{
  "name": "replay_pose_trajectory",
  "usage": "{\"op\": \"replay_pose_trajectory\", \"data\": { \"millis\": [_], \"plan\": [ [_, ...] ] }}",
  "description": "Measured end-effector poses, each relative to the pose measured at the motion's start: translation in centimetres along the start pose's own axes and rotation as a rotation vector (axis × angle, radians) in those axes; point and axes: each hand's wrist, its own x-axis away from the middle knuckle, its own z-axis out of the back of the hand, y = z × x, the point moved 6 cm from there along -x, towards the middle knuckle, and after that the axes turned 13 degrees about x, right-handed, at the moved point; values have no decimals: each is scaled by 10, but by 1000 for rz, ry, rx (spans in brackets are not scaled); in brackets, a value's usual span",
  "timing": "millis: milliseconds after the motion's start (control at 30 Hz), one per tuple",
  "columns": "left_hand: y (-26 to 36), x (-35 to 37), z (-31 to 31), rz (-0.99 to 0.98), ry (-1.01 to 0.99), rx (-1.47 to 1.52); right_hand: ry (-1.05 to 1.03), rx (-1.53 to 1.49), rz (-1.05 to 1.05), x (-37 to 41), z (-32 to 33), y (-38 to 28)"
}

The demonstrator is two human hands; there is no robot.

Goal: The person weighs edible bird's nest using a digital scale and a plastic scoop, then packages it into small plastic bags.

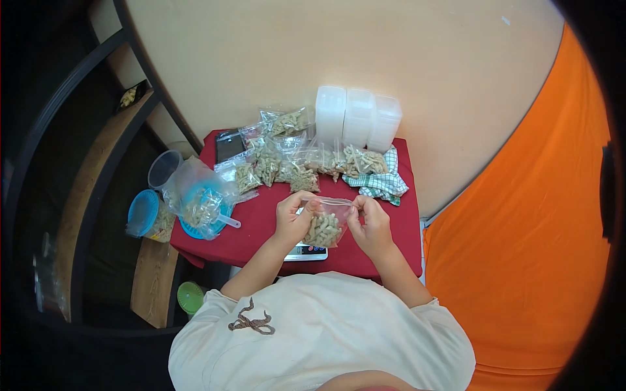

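Note:
Between my hands hangs a clear zip bag (324, 231), its lower part filled with pale, stubby snack pieces. My left hand (294, 219) pinches the bag's upper left edge, thumb toward the front. At the upper right corner, the fingers of my right hand (370, 225) are closed on the bag's rim. Below the bag, a kitchen scale (312, 255) shows its buttons at the table's near edge; the bag overlaps the rest of it. Several filled clear bags (304, 178) lie just beyond my hands on the red tablecloth (274, 212).
White plastic containers (331, 112) stand against the wall beside a checked cloth (394, 177). To the left, a large plastic bag (195, 179) with a white-handled scoop (228, 221) rests over a blue basket (189, 229). Lidded tubs (143, 207) stand by the wooden shelf (152, 280).

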Motion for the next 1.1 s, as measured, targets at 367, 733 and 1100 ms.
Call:
{"op": "replay_pose_trajectory", "data": {
  "millis": [367,733,1100],
  "plan": [
    [31,-4,18,-4,-44,-27,-103,-168,26,-19,-1,-24],
    [64,-11,65,-24,-96,66,-150,-113,87,-33,-25,-76],
    [79,-13,108,-66,-135,125,-5,85,252,-42,-55,-124]
  ]
}}
